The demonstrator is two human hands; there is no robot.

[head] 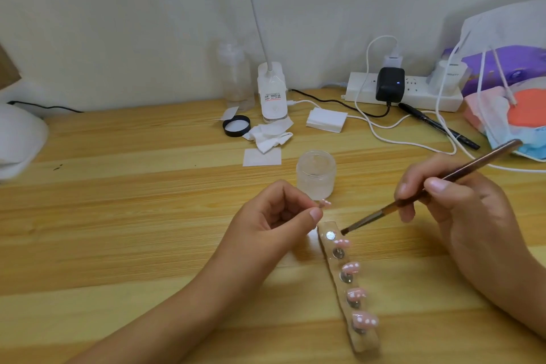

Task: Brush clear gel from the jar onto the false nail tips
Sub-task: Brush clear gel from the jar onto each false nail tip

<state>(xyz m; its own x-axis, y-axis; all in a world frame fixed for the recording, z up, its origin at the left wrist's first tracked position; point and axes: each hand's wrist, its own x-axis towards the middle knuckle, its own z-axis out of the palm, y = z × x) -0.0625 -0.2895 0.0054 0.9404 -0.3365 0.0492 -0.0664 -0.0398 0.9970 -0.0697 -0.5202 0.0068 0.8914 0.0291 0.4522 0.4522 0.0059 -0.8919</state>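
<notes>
Fingers of the left hand (274, 216) pinch a pink nail tip (325, 203), mostly hidden. Fingers of the right hand (461, 204) hold the brush (370, 216); its hairs look blurry.

Power strip (416, 96), black pen (438, 126), crumpled wipes (270, 134)

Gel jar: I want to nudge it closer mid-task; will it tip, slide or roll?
The gel jar looks squat, about as wide as tall, so a push would probably slide it, not tip it. Standing upright on a flat base, it seems unlikely to roll. It looks open, a black lid lying apart, so a knock might spill gel.
</notes>
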